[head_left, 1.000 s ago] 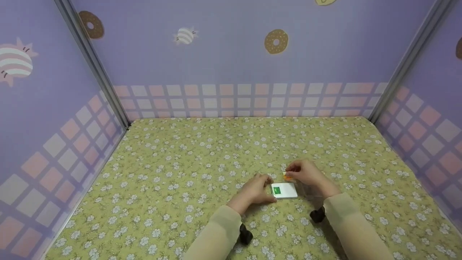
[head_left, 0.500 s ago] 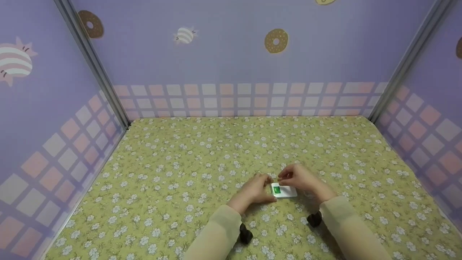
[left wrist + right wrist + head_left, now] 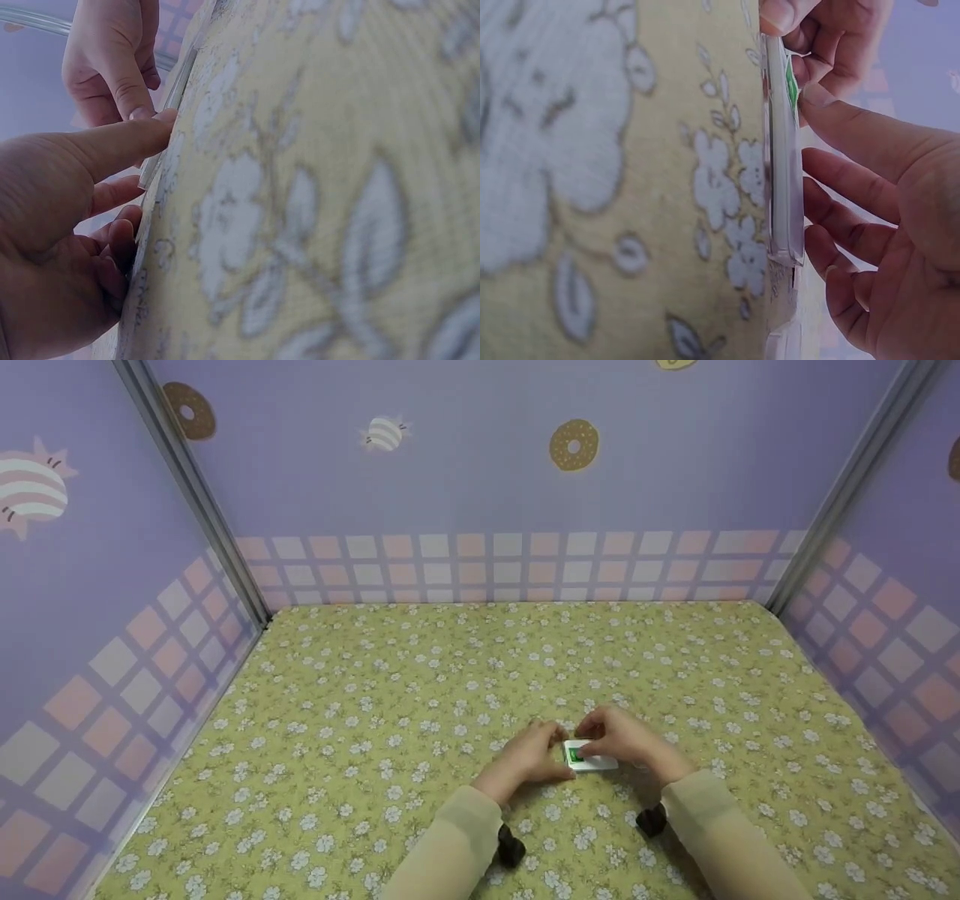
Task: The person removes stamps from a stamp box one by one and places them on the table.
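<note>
A flat white box [image 3: 604, 762] with a green patch [image 3: 574, 754] near its left end lies on the cloth. My left hand [image 3: 525, 753] holds that end, its thumb at the near edge and fingers at the far edge. Over the box is my right hand [image 3: 626, 739], its thumb pressing on the green patch. The right wrist view shows the box [image 3: 780, 187] edge-on, the thumb tip at the green patch [image 3: 791, 84] and the other fingers spread loosely beside the top face. Whether anything lies under the right thumb is hidden.
A yellow cloth with white flowers [image 3: 375, 682] covers the table. Lilac panels [image 3: 480, 487] stand at the back and both sides. Near the box's right end lies a pale, see-through piece [image 3: 784, 330]. A dark wrist mount [image 3: 651, 820] hangs at the right sleeve.
My right hand has moved left and nearer, from beyond the box onto its green patch. The small orange piece it pinched a second ago is out of sight. The left hand stays still.
</note>
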`<state>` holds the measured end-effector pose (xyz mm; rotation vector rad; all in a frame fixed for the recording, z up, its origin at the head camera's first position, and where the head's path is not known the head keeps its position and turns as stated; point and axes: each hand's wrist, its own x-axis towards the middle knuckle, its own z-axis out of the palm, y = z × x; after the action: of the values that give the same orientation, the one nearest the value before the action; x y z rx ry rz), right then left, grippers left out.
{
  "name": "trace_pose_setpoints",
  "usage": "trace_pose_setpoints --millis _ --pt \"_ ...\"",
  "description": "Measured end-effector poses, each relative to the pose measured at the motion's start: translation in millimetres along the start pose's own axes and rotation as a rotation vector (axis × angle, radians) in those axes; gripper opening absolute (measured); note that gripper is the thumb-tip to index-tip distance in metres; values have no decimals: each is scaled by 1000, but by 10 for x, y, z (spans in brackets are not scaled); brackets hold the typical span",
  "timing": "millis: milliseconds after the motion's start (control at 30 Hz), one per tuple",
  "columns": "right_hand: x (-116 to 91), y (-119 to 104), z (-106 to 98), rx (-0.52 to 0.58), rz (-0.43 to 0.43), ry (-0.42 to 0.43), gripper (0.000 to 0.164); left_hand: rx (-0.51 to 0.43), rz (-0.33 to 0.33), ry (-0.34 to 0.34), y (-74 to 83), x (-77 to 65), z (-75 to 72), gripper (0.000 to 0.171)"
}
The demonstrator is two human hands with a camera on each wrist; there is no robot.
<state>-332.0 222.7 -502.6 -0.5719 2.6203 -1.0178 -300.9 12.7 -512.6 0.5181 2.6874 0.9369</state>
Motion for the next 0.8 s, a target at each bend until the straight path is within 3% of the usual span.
trace_pose_setpoints --millis 433,800 --pt "14 3 23 -67 -45 23 22 31 33 12 4 -8 -5 58" --pt "43 20 42 -23 8 25 14 41 28 12 2 -5 -5 57"
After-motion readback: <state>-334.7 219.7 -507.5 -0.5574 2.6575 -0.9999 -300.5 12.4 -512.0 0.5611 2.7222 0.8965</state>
